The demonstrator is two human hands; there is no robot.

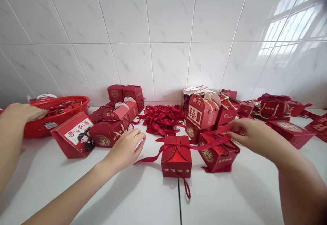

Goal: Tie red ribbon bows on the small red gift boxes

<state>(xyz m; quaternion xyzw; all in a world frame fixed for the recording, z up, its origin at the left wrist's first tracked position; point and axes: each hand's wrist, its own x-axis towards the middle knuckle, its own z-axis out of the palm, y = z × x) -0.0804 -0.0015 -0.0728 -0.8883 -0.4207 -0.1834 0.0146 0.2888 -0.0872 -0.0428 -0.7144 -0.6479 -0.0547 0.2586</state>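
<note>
One end of the ribbon (pixel 207 146) is pinched in the right hand (pixel 248 134); the left hand (pixel 128 147), empty with fingers loosely parted, hovers near the other end. Between both hands sits the box (pixel 176 162), ribbon crossing its top. Pulling both ends low and evenly would probably snug it without tipping the box or creasing its flaps (pixel 171 154).

Bare forearms (pixel 81 184), bare hands (pixel 129 146), slender fingers (pixel 235 124)

Open white tabletop (pixel 145 197) lies nearside of the left grip (pixel 131 145); rightward, a cube-shaped red cardboard box (pixel 176 156) obstructs; gaps behind seem unclear.
</note>
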